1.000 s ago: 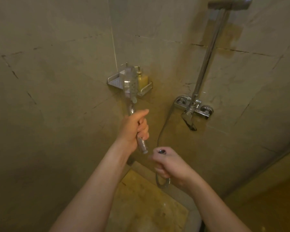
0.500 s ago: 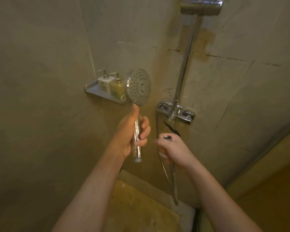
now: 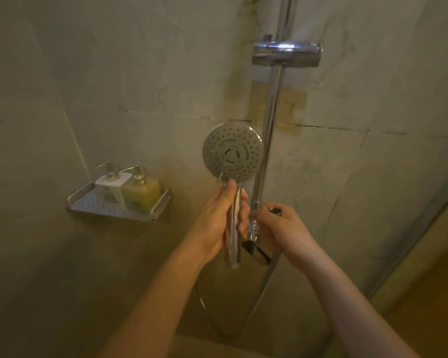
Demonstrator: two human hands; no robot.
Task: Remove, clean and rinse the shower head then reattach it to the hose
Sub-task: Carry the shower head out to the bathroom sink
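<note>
both forearms reach forward — left hand [image 3: 219, 218] curled in a grip, right hand [image 3: 277, 228] curled too, knuckles up.

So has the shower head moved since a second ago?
Yes. The shower head was in front of the corner shelf; the left hand has carried it right, beside the riser pipe.

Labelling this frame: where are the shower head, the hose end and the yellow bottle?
shower head [image 3: 232, 150]: head view, spray face.
hose end [image 3: 275, 211]: head view, dark tip.
yellow bottle [image 3: 143, 193]: head view, body.
</note>
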